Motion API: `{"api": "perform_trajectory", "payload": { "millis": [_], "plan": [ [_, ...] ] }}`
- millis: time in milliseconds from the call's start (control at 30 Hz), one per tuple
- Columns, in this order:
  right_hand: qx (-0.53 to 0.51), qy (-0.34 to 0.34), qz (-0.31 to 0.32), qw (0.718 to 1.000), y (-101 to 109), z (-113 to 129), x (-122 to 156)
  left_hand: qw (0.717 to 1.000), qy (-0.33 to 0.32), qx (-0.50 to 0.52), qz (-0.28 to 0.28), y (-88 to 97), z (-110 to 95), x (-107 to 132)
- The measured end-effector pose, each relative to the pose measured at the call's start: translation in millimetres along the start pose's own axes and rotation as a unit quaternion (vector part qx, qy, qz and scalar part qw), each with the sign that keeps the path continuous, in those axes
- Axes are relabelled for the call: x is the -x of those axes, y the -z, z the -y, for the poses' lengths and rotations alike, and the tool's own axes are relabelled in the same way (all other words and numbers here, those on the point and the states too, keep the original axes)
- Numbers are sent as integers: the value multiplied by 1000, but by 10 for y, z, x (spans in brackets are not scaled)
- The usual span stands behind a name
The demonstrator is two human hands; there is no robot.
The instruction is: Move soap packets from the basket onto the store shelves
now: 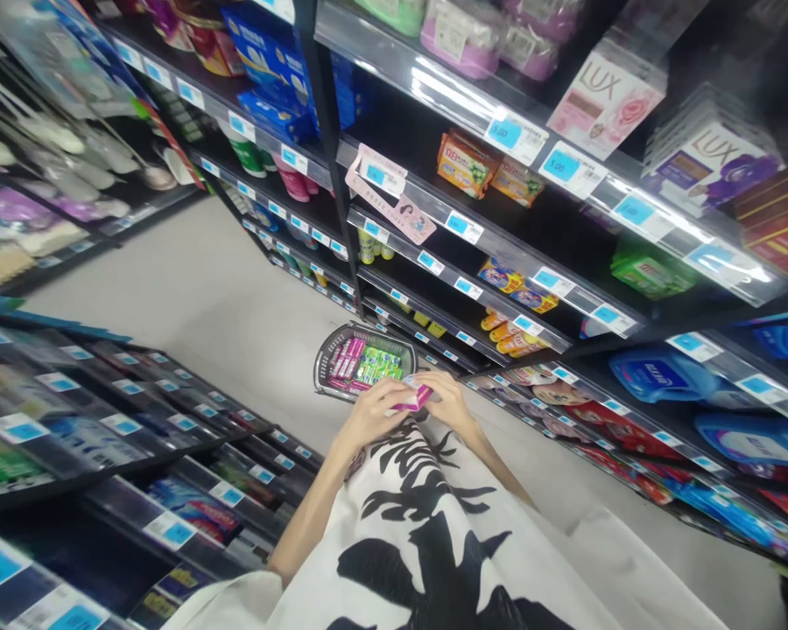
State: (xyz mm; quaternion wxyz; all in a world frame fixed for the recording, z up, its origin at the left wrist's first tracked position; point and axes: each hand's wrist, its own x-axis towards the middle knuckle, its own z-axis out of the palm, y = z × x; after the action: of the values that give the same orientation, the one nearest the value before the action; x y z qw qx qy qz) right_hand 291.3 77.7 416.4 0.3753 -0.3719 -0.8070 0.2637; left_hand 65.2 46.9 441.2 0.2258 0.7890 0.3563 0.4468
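In front of my body, a small pink-and-white box (415,400) is held between both hands. My left hand (379,409) grips its left side, fingers closed around it. On the opposite side, my right hand (444,398) has its fingers bent onto the box and hides part of it. The print on the box is too small to read. Just beyond my hands, a dark shopping basket (321,360) sits on the floor. Inside it, pink packs (347,357) lie on the left and green packs (379,363) on the right.
A tall shelf (426,236) with blue price tags runs along the right, carrying boxed soaps (608,96), orange packs (466,164) and blue bottles (657,374). Another shelf (118,429) stands at the left. Grey floor (236,289) stretches between them. Long-handled utensils (59,131) hang at the upper left.
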Motion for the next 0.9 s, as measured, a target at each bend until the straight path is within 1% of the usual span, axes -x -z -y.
{"api": "perform_trajectory", "payload": {
  "millis": [67, 133, 167, 233, 267, 333, 367, 433, 533, 567, 600, 667, 733, 800, 900],
  "plan": [
    [23, 26, 44, 998, 43, -4, 8, 1000, 6, -1, -5, -7, 3, -2],
    [48, 49, 82, 994, 151, -19, -15, 1000, 13, 10, -18, -37, -15, -15],
    [64, 62, 97, 991, 240, -33, -43, 999, 15, 19, -26, -63, -33, -23],
    [107, 96, 111, 983, 493, -80, -142, 998, 18, 32, -51, -133, -76, -36],
    [135, 117, 106, 978, 656, -112, -213, 997, 24, 35, -67, -172, -96, -38],
    [198, 157, 69, 965, 1040, -187, -394, 994, 46, 30, -90, -240, -120, -20],
    [229, 170, 39, 958, 1251, -227, -499, 994, 55, 21, -90, -263, -121, 0],
    [287, 178, -30, 941, 1686, -299, -726, 996, 68, -9, -55, -280, -99, 66],
    [361, 147, -139, 910, 2283, -371, -1075, 994, 85, -51, 41, -243, -29, 214],
    [387, 131, -159, 899, 2449, -385, -1186, 991, 95, -57, 71, -225, -5, 270],
    [413, 115, -166, 888, 2594, -396, -1293, 988, 106, -61, 98, -208, 17, 327],
    [455, 88, -150, 873, 2821, -420, -1483, 979, 133, -65, 140, -184, 49, 435],
    [481, 54, -117, 867, 2972, -460, -1637, 969, 166, -70, 169, -176, 66, 523],
    [489, 3, -90, 868, 3070, -526, -1764, 960, 194, -73, 188, -175, 76, 585],
    [491, -100, -61, 863, 3160, -661, -1948, 954, 213, -70, 198, -180, 94, 629]
  ]
}}
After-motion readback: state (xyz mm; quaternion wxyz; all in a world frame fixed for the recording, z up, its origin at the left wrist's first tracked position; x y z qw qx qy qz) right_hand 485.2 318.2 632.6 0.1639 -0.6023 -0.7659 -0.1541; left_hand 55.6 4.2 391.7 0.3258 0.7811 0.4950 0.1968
